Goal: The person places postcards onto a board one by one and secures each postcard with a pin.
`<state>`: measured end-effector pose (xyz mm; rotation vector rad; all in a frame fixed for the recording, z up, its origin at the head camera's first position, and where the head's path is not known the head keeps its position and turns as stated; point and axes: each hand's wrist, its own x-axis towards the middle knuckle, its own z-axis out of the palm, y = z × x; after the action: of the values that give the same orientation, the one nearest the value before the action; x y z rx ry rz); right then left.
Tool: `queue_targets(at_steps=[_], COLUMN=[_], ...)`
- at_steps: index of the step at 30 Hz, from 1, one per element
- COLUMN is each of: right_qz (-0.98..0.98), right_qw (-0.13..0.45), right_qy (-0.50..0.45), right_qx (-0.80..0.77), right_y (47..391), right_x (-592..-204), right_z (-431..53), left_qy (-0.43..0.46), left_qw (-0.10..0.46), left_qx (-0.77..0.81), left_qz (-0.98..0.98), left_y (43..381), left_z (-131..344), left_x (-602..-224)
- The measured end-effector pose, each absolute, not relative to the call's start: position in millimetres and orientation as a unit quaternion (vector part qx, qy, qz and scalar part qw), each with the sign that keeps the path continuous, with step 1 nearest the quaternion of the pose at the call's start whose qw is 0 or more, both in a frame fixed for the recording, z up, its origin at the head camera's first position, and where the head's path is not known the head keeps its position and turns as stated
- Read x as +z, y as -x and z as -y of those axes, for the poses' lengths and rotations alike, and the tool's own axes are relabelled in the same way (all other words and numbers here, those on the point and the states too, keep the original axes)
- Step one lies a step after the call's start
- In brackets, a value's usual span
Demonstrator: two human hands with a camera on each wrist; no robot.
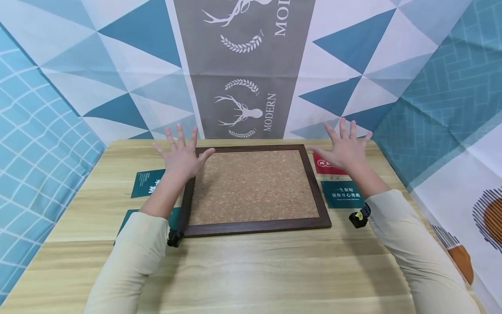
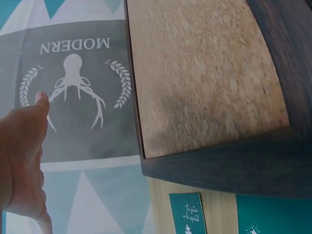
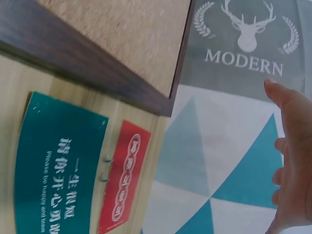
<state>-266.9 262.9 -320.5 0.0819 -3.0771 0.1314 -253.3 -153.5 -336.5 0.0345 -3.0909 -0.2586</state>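
A cork board in a dark wood frame lies flat on the table. My left hand is held up over the board's left edge, fingers spread and nothing in it. Over the right side my right hand is raised the same way, fingers spread, overlapping a red card in the head view. Below that hand lies a green card with white writing. Another green card lies left of the board, and one more is partly hidden under my left forearm in this view.
The light wood table ends at a wall hanging with triangles and a grey deer-head panel. Small metal pins lie between the red and green cards. A blue checked cloth hangs along the left side.
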Motion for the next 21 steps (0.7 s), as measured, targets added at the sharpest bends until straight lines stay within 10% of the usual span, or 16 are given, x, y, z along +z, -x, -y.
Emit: queue_targets(at_steps=[21], right_qz=[0.995], right_qw=[0.022], right_qy=[0.01], right_qx=[0.098], right_y=[274], right_x=[-345], right_z=[-314], left_qy=[-0.01], left_qw=[0.001], left_qx=[-0.147], left_qz=[0.989], left_y=[258], left_z=[174], left_x=[-358])
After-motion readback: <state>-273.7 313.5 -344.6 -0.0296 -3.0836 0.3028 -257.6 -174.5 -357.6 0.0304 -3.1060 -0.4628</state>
